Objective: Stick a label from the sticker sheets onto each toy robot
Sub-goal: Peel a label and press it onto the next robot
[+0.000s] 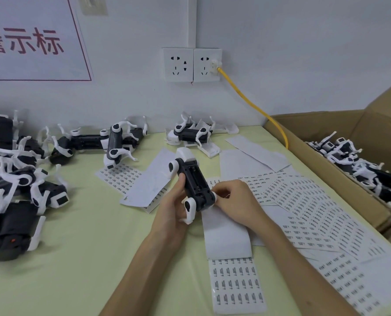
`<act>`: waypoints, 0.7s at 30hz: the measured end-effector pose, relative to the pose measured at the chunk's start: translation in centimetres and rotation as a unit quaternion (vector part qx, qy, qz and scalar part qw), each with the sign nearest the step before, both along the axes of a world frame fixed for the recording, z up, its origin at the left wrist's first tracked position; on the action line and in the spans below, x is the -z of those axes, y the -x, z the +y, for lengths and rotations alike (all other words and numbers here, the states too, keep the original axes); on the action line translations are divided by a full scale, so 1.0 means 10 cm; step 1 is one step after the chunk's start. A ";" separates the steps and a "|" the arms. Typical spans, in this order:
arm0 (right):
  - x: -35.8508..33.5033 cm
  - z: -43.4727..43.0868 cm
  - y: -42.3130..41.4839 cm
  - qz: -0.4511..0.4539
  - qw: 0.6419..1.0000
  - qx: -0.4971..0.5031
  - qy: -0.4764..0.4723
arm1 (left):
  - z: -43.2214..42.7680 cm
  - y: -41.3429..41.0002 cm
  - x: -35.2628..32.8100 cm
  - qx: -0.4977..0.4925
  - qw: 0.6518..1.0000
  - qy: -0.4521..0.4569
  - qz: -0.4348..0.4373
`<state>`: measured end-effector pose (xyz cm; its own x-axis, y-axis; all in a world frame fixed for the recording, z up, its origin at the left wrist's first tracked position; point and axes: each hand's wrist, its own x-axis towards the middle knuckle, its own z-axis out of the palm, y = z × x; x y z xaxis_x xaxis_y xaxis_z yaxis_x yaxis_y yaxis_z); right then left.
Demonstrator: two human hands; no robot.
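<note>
Here left hand (170, 209) and right hand (236, 199) grip toy robot (192, 179), long axis pointing away.

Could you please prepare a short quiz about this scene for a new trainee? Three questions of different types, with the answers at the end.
1. True or false: the left hand grips the held toy robot.
2. Which colour is the cable plugged into the wall socket? A red, B yellow, C black.
3. Fill in: the cardboard box on the right holds more toy ____.

Key: 1 true; 2 B; 3 robots.
</note>
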<state>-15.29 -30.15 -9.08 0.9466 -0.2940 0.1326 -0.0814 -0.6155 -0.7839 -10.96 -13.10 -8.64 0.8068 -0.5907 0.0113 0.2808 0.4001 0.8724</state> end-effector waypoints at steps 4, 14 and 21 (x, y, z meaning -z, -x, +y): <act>0.01 0.00 0.01 0.004 1.000 0.014 0.004 | 0.01 -0.03 0.01 -0.011 0.999 -0.009 0.028; -0.09 -0.05 0.04 -0.102 0.984 0.065 -0.127 | 0.05 -0.10 -0.04 -0.085 0.994 0.020 0.063; -0.17 0.03 0.06 -0.138 0.976 -0.015 -0.168 | 0.15 -0.17 -0.08 -0.051 0.993 0.049 0.095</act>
<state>-15.85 -29.90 -7.34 0.8976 -0.3372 0.2839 0.1749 -0.3187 -0.9316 -9.30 -11.63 -7.81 0.8551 -0.5098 -0.0939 0.3911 0.5155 0.7624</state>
